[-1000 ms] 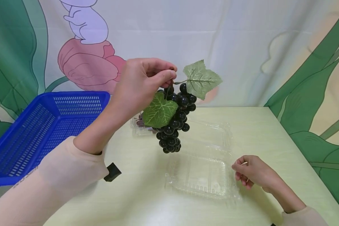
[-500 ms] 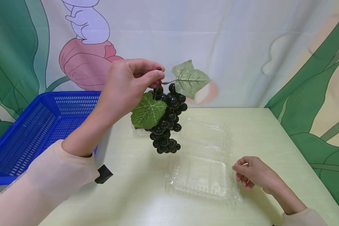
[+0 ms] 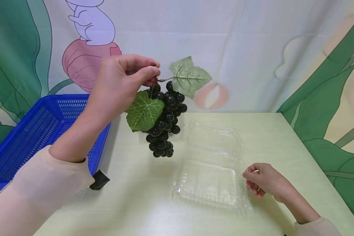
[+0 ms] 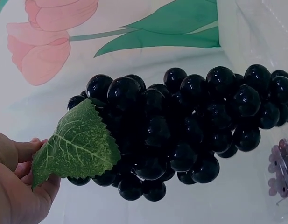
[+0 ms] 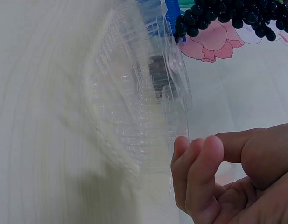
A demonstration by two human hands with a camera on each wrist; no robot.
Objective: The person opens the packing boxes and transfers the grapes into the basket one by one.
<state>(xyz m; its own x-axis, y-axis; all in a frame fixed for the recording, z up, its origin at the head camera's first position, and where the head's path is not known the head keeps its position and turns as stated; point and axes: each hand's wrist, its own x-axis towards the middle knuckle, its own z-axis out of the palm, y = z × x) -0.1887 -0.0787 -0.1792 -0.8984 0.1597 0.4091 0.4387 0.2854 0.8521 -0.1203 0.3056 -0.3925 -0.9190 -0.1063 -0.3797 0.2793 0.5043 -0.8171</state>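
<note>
My left hand [image 3: 121, 78] pinches the stem of a bunch of black grapes [image 3: 165, 121] and holds it hanging above the table. Two green leaves spread from the stem; one leaf [image 4: 78, 142] covers part of the fingers in the left wrist view. To the right of the bunch, a clear plastic clamshell container [image 3: 207, 183] lies on the table with its lid folded back. My right hand [image 3: 265, 178] hovers at the container's right edge, fingers loosely curled around nothing.
A blue plastic basket [image 3: 72, 108] stands on the left, partly behind my left arm. Behind the grapes is another clear box, mostly hidden; reddish fruit [image 4: 280, 168] shows in it from the left wrist. A printed curtain [image 3: 247, 65] hangs along the table's back edge.
My left hand has carried the grapes leftward and slightly up, away from above the open container and across the second box. My right hand has stayed in place.
</note>
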